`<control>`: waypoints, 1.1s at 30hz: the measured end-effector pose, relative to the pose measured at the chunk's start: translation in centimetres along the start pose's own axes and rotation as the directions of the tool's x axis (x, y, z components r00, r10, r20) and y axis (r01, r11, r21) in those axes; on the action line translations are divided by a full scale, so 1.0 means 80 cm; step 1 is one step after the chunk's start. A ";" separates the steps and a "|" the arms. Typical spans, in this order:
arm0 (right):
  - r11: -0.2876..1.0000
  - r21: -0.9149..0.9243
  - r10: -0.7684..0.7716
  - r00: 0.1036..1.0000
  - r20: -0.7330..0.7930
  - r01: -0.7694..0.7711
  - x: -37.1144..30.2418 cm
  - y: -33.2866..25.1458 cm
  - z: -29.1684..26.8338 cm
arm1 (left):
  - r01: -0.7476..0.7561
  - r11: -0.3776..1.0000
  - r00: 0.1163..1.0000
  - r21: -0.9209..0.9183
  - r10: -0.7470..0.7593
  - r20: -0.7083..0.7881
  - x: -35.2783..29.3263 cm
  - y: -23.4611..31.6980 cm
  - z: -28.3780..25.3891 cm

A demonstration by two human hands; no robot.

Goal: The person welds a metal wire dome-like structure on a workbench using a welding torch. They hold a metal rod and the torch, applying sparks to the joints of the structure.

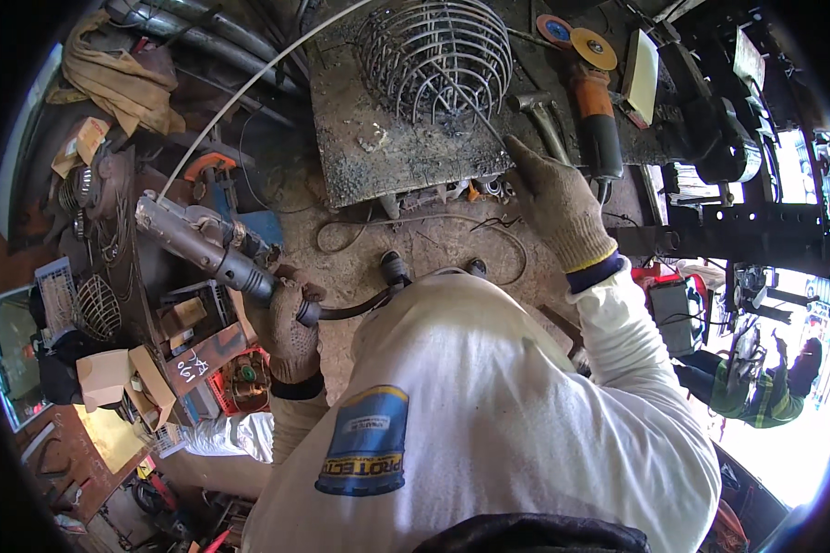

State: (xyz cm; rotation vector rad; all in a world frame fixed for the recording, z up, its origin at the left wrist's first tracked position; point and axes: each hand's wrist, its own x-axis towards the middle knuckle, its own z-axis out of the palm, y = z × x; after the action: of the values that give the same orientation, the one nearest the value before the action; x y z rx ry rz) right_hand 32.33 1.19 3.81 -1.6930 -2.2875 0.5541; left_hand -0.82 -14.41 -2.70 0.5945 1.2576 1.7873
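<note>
My left hand (295, 336), in a knitted work glove, is closed round the grip of a grey welding electrode holder (203, 249). From its head a long, thin pale rod (240, 97) runs up past the top edge. My right hand (563, 203), gloved too, is closed by the bench edge on a thin metal rod (480, 112), which reaches to the round wire cage (406, 55). The cage, made of curved and crossing metal rods, sits on a spatter-covered steel bench top (350, 170). Just beyond my right hand lie a hammer (549, 129) and an orange-and-black angle grinder (599, 124).
Two abrasive discs (593, 49) are by the grinder. A cable (350, 311) trails from the holder past my body, and another loops on the floor. Cardboard boxes (106, 376) and a second wire cage (99, 307) crowd the left. Another person (765, 401) is at the far right.
</note>
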 end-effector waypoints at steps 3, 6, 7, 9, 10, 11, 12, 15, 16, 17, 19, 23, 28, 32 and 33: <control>0.991 -0.130 -0.004 0.999 0.042 0.010 0.004 -0.016 -0.019 | -0.019 0.998 1.000 0.059 0.019 -0.002 -0.006 0.001 0.001; 0.978 -0.205 -0.030 0.997 0.076 0.045 0.009 -0.015 -0.029 | -0.008 0.994 0.999 0.110 0.012 -0.033 -0.011 0.013 0.025; 0.969 -0.229 -0.081 0.994 0.072 0.096 0.012 -0.014 -0.032 | 0.017 0.991 0.998 0.136 -0.009 -0.065 -0.012 0.016 0.031; 0.965 -0.251 -0.046 0.993 0.109 0.073 0.016 -0.023 -0.039 | 0.029 0.991 0.999 0.131 -0.026 -0.029 -0.009 0.018 0.030; 0.961 -0.273 -0.010 0.990 0.143 0.049 0.020 -0.030 -0.045 | 0.039 0.991 0.999 0.128 -0.041 0.011 -0.008 0.017 0.030; 0.961 -0.272 -0.007 0.990 0.141 0.046 0.026 -0.038 -0.054 | 0.040 0.991 0.999 0.130 -0.042 0.014 -0.006 0.018 0.031; 0.953 -0.296 0.006 0.976 0.218 0.061 0.038 -0.046 -0.061 | 0.030 0.990 0.999 0.134 -0.032 0.011 -0.004 0.017 0.031; 0.961 -0.264 -0.022 0.970 0.241 0.087 0.051 -0.034 -0.051 | 0.011 0.997 1.000 0.080 -0.013 0.024 0.000 0.010 0.022; 0.974 -0.204 -0.063 0.981 0.186 0.101 0.050 -0.027 -0.044 | 0.001 1.000 0.999 0.025 -0.002 0.038 0.001 0.008 0.018; 0.973 -0.206 -0.063 0.980 0.189 0.103 0.047 -0.024 -0.038 | 0.003 1.000 0.999 0.023 -0.004 0.035 0.001 0.006 0.016; 0.988 -0.135 -0.070 0.994 0.080 0.080 0.041 -0.022 -0.030 | 0.010 1.000 1.000 0.024 -0.011 0.009 0.001 0.002 0.014; 0.996 -0.074 -0.036 0.996 0.084 0.042 0.047 -0.010 -0.021 | 0.037 0.999 0.999 0.035 -0.035 -0.038 0.001 0.003 0.008; 0.994 -0.060 -0.088 0.994 0.068 0.092 0.051 0.016 -0.007 | 0.061 0.995 0.998 0.078 -0.062 0.012 0.005 -0.004 -0.002; 0.996 0.001 -0.090 0.996 0.027 0.090 0.048 0.025 0.007 | 0.066 0.996 0.998 0.067 -0.066 0.008 0.006 -0.002 0.008; 0.997 0.001 -0.081 0.997 0.014 0.081 0.046 0.027 0.011 | 0.058 0.997 0.998 0.057 -0.059 0.015 0.007 -0.003 0.008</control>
State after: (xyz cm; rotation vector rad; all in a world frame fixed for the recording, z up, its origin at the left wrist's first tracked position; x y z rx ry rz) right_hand 32.72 5.12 1.99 -1.5929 -2.3537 0.5511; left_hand -0.53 -13.56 -2.77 0.5967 1.3048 1.7002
